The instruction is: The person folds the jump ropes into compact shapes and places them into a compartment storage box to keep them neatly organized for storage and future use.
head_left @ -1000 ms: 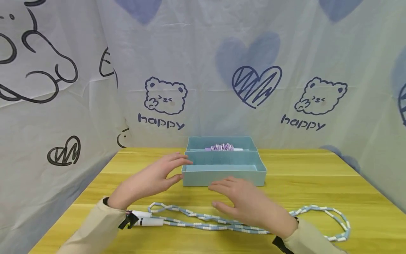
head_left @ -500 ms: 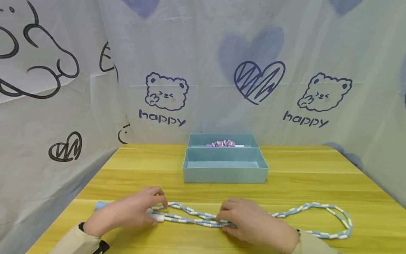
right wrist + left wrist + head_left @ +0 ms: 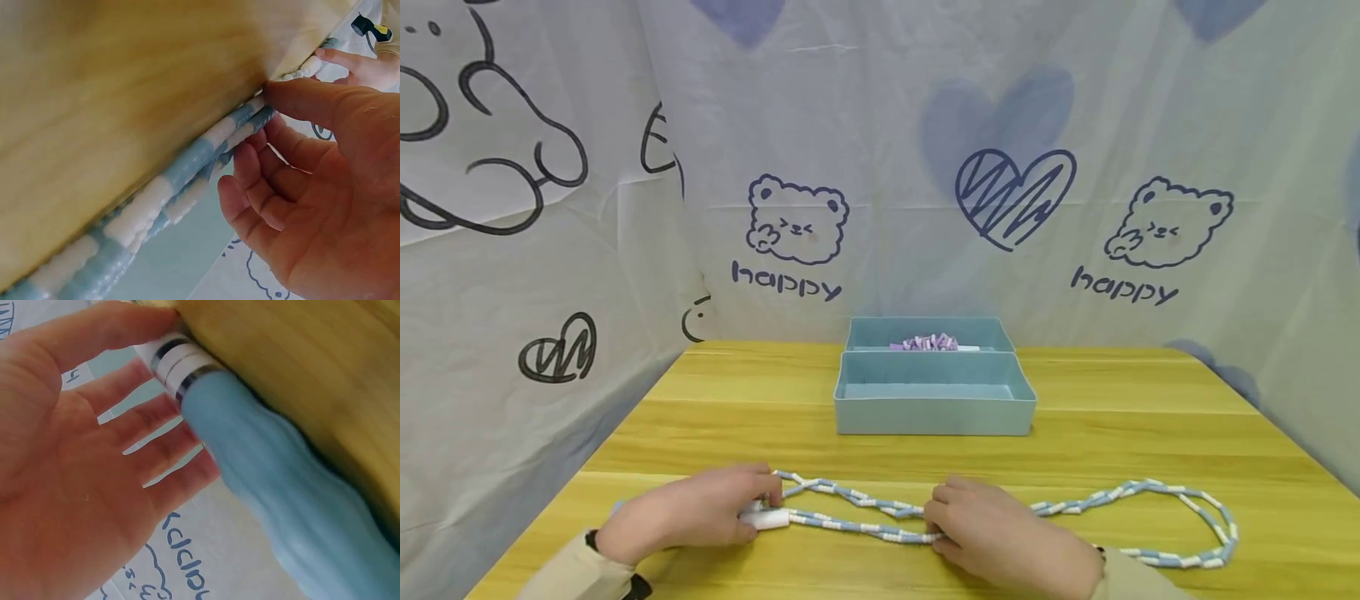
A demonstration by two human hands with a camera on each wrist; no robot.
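Observation:
A beaded jump rope [image 3: 898,537] in blue and white segments lies folded along the front of the table. At its left end, my left hand [image 3: 703,510] is round the handles, thumb on one side and fingers on the other. The left wrist view shows a blue grip [image 3: 250,444] with a white, black-banded collar [image 3: 178,362] by the thumb. My right hand [image 3: 1000,533] gathers the rope near its middle; in the right wrist view its thumb and fingers pinch the beaded strands [image 3: 200,153]. The rope's far loop [image 3: 1217,517] lies to the right of that hand.
Behind the rope stands a light blue open box [image 3: 932,417] with two compartments. Its rear one holds a purple and white bundle [image 3: 931,342]. A printed cloth [image 3: 895,150] hangs behind the yellow wood-grain table [image 3: 1120,442] and along its sides.
Both hands have come down from above the table, near the box, onto the jump rope. The left has closed round the handles and the right round the strands.

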